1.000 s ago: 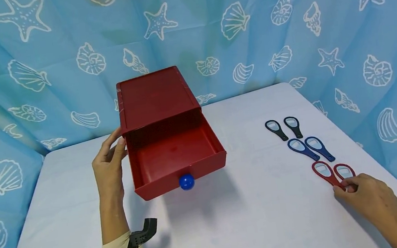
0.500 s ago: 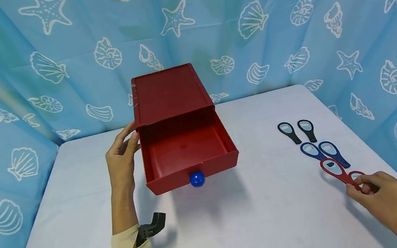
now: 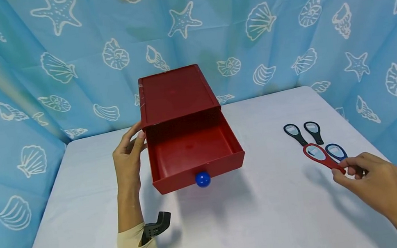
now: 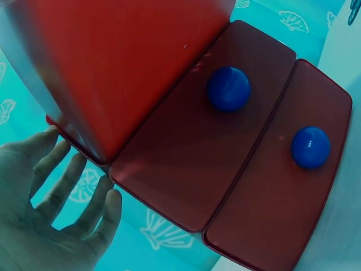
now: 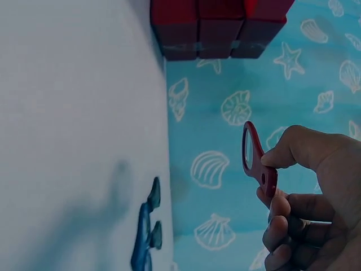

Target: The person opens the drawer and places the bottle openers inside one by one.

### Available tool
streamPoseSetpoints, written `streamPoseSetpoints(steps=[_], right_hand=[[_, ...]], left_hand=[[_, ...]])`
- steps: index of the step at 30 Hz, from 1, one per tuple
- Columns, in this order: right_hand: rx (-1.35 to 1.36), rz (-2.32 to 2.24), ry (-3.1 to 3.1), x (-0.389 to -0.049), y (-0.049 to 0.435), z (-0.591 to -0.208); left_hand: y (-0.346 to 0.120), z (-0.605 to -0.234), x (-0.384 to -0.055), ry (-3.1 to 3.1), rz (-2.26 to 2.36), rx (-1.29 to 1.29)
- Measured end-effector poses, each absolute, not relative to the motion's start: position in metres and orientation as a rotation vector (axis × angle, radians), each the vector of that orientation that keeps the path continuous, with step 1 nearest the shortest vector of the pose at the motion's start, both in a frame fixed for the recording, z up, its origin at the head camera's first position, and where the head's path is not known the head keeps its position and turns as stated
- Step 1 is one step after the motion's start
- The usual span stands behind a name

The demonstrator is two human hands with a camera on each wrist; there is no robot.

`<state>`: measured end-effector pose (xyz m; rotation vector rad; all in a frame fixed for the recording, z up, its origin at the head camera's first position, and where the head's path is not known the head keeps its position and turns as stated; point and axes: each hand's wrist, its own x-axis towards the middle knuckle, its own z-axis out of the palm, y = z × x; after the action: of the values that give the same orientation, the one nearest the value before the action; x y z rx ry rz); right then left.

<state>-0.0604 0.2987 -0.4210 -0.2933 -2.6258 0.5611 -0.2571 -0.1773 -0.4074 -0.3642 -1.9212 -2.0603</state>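
My right hand pinches a red magnifying glass by its handle, thumb against fingers. In the right wrist view the red magnifying glass is held up above the table, its shadow falling on the white surface. A red drawer cabinet stands at the back, its top drawer pulled out with nothing seen inside. My left hand touches the cabinet's left side, its fingers loosely extended. Two lower drawers with blue knobs are pushed in.
Two black magnifying glasses and a blue one lie on the white table at the right. My right hand and the red magnifying glass cover what lies beneath. A blue shell-patterned curtain hangs behind the table.
My right hand has lifted the red magnifying glass off the table and moved it a little away from me. My left hand stays at the cabinet's side. The head view has shifted right.
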Motion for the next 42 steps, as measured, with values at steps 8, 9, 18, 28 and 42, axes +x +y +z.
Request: streamPoseSetpoints(steps=[8, 9, 18, 28, 42], right_hand=[[-0.156, 0.634, -2.61, -0.076, 0.279, -0.395], [-0.144, 0.651, -2.606, -0.078, 0.277, -0.391], [0.021, 0.725, -2.544, -0.092, 0.251, -0.366], [0.142, 0.792, -2.489, -0.106, 0.221, -0.342], [0.317, 0.81, -2.468, -0.128, 0.175, -0.324]], left_hand=[[-0.178, -0.407, -0.256, -1.915, -2.07, -0.372], [-0.178, -0.406, -0.256, -1.912, -2.073, -0.374], [-0.178, -0.407, -0.256, -1.923, -2.064, -0.372], [-0.179, -0.408, -0.257, -1.913, -2.073, -0.382], [-0.179, -0.408, -0.256, -1.916, -2.079, -0.38]])
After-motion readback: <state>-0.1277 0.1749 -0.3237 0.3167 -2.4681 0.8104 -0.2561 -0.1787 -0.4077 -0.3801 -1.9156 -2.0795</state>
